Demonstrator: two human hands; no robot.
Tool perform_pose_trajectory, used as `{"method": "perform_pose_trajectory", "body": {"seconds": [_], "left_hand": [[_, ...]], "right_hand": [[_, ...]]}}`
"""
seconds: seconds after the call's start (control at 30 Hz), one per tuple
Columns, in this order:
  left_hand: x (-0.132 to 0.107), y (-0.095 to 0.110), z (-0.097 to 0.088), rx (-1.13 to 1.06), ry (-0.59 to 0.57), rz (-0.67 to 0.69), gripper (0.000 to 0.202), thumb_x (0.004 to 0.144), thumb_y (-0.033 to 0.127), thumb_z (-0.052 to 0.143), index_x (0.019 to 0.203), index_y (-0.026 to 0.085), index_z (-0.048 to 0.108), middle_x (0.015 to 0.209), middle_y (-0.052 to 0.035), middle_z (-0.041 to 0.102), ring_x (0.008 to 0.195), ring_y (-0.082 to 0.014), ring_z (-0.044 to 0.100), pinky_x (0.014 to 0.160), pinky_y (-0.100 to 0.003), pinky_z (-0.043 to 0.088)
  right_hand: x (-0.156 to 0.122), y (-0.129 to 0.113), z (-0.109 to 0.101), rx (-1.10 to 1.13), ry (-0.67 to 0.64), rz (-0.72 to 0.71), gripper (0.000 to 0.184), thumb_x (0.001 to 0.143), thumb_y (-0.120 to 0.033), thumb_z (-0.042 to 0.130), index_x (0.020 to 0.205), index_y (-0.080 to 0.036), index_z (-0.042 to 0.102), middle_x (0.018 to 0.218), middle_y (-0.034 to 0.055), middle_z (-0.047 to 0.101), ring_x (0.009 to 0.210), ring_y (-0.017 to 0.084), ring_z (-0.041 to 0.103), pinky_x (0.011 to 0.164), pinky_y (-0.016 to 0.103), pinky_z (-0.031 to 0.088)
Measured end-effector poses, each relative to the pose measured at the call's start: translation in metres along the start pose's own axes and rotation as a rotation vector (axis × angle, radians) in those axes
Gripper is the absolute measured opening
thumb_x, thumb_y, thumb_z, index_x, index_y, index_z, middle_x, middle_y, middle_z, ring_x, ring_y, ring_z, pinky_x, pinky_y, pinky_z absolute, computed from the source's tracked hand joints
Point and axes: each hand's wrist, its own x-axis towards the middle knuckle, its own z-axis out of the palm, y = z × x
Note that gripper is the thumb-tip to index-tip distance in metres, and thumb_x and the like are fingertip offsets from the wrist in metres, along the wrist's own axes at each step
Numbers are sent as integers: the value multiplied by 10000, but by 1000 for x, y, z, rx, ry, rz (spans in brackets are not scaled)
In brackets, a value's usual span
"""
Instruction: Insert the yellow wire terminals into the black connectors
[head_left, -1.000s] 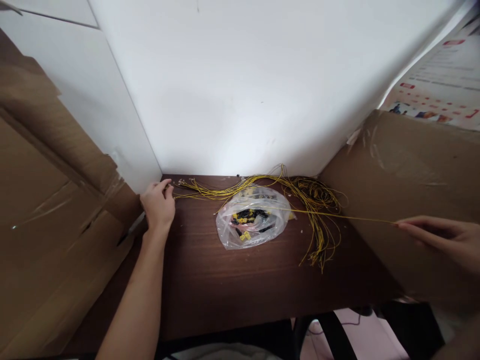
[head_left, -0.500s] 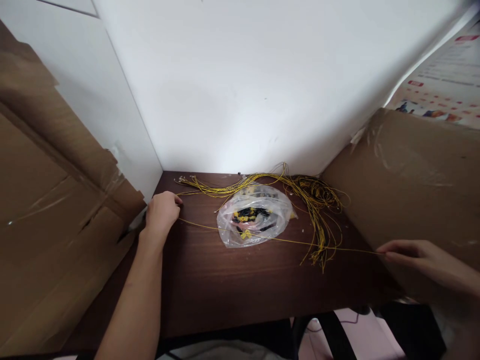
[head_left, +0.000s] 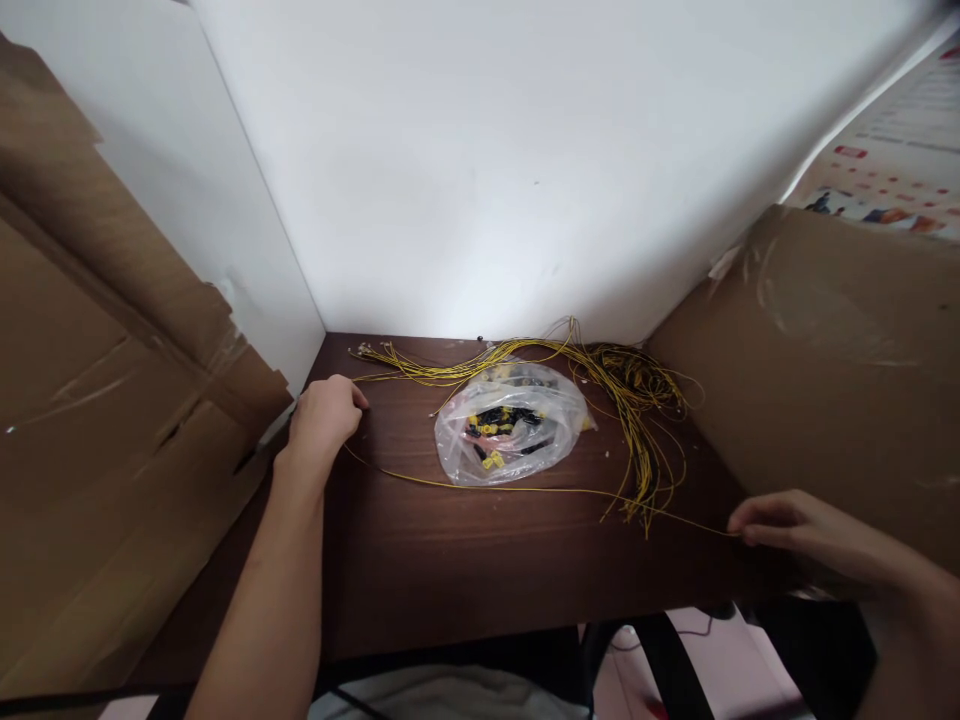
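A single thin yellow wire (head_left: 517, 489) runs slackly across the desk, in front of an open clear plastic bag (head_left: 457, 455). My right hand (head_left: 780, 522) pinches its right end between thumb and fingertips, low near the right side of the desk. At the left, my left hand (head_left: 326, 410) is closed around the wire's other part, its fingertips mostly hidden behind the hand. Small black and yellow plastic pieces (head_left: 491, 430) lie inside the bag. Behind and right of it spreads a bundle of yellow and black wires (head_left: 622, 385).
Cardboard walls stand at the left (head_left: 97, 430) and the right (head_left: 840, 370) of the dark wooden desk (head_left: 420, 580). A white wall (head_left: 480, 180) closes the back. A printed sheet (head_left: 892, 160) hangs at upper right.
My right hand has moved left and slightly down. The wire, nearly straight before, now sags in a curve toward the front of the bag. My left hand stays almost in place.
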Motion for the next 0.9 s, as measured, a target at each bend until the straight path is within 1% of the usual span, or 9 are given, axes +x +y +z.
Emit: {"method": "perform_pose_trajectory", "body": {"seconds": [0.07,0.13,0.2,0.33,0.43,0.57,0.63,0.8,0.9], "left_hand": [[-1,0,0,-8,27,-27,302,622,91,518,793,225,728,852,-124,687,772,-274,635,673,-341,499],[-2,1,-1,-16,41,-49,295,615,94,532,796,218,729,859,-130,684,767,-275,630,659,-339,498],[-3,3,-3,-18,43,-62,293,611,89,534,791,214,729,862,-133,683,769,-279,628,655,-341,495],[-5,6,-9,-18,0,-109,306,612,80,528,794,226,725,903,-129,679,809,-303,627,662,-358,487],[-6,7,-11,-21,-19,-122,313,610,80,528,806,229,722,927,-130,674,838,-318,622,664,-367,485],[-7,9,-12,-29,-15,-126,312,610,77,532,811,224,720,922,-133,672,852,-318,619,682,-374,485],[-7,9,-11,-32,-11,-131,307,612,77,535,811,221,720,913,-138,673,846,-321,620,677,-380,486],[-7,8,-9,-28,-7,-120,300,614,86,540,816,216,720,910,-147,672,839,-323,619,661,-383,494],[-6,8,-7,-14,12,-97,292,612,91,546,811,212,722,881,-143,674,816,-307,622,673,-376,498]], "right_hand": [[2,5,-2,108,-253,95,173,665,-354,594,612,-209,672,567,56,586,496,182,552,441,261,399],[2,1,-5,150,-352,123,158,690,-341,590,631,-212,660,583,46,565,510,167,538,437,246,380],[-1,-14,-7,100,-408,42,168,716,-344,585,636,-214,655,613,40,558,535,156,530,453,240,376],[-13,-55,-8,-32,-600,-322,247,799,-349,529,654,-211,674,709,52,584,693,169,557,662,280,429],[-14,-64,-3,-73,-649,-354,235,799,-338,527,679,-210,683,729,51,604,714,168,570,681,275,427],[4,-43,7,-187,-435,-94,189,735,-277,526,671,-201,687,695,41,643,667,172,586,616,258,415],[17,-28,10,-262,-342,-19,180,691,-241,517,666,-197,690,661,39,648,649,189,588,590,268,407],[41,-3,17,-460,-125,-63,193,677,-250,514,675,-246,707,757,35,667,755,228,594,690,327,406],[43,3,26,-629,108,-129,168,675,-318,545,670,-288,710,844,50,641,862,281,556,729,401,386]]}}
